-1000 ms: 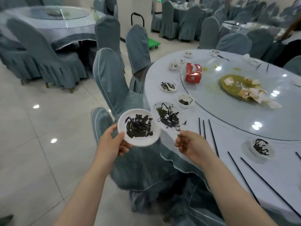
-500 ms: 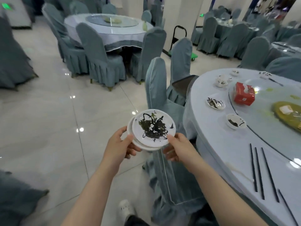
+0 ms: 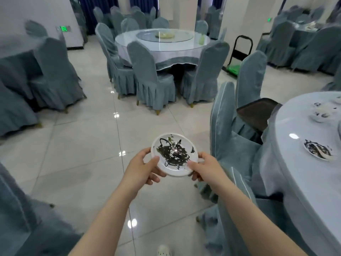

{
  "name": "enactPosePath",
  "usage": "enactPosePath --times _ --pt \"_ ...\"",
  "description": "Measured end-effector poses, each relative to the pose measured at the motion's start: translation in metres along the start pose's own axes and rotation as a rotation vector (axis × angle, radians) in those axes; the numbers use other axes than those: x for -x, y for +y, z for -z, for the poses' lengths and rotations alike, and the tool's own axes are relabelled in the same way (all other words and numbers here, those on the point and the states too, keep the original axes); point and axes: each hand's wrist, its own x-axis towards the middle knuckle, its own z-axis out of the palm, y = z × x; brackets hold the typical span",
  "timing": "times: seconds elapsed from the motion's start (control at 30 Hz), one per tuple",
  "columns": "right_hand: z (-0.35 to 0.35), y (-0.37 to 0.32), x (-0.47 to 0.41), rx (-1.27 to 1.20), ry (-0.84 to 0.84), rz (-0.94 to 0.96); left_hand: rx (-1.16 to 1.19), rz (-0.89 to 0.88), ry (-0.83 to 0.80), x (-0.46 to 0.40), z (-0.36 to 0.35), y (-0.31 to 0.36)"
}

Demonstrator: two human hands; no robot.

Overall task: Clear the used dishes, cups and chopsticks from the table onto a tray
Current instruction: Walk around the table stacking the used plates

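Note:
I hold a stack of small white plates [image 3: 181, 169] with dark leafy scraps on the top one, out over the floor in front of me. My left hand [image 3: 143, 168] grips the stack's left rim, thumb on top and fingers underneath. My right hand [image 3: 205, 168] grips the right rim the same way. The round dining table [image 3: 287, 163] lies at the right edge with a dirty plate [image 3: 319, 150] and a dirty bowl [image 3: 321, 112] on it. No tray is in view.
Covered chairs [image 3: 227, 130] stand between me and the table on the right. Another round table [image 3: 166, 45] ringed by chairs stands ahead. A green trolley [image 3: 238, 58] is at the back right. Tiled floor [image 3: 83, 145] spreads ahead and to the left.
I have turned left, away from the dining table. My right hand put a second plate onto the one in my left, and both hands now hold the stack.

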Motion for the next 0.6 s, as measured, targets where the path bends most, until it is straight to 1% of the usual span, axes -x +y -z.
enactPosePath --times 0.17,0.23,0.33,0.43,0.6 --pt "-0.012 -0.033 -0.071 -0.068 0.046 0.040 0.006 -0.060 0.065 -0.070 0.031 0.020" --pt "-0.013 -0.040 -0.089 -0.125 0.081 0.000 0.029 -0.051 0.089 -0.087 0.037 0.024" --pt "-0.002 -0.046 -0.114 -0.127 0.143 -0.036 0.067 -0.042 0.081 -0.121 0.036 0.035" --pt "0.017 -0.047 -0.139 -0.126 0.267 -0.063 0.076 -0.076 0.012 -0.168 0.025 0.052" --pt "0.054 -0.041 -0.163 -0.233 0.499 -0.106 0.066 -0.109 -0.148 -0.239 0.004 0.076"
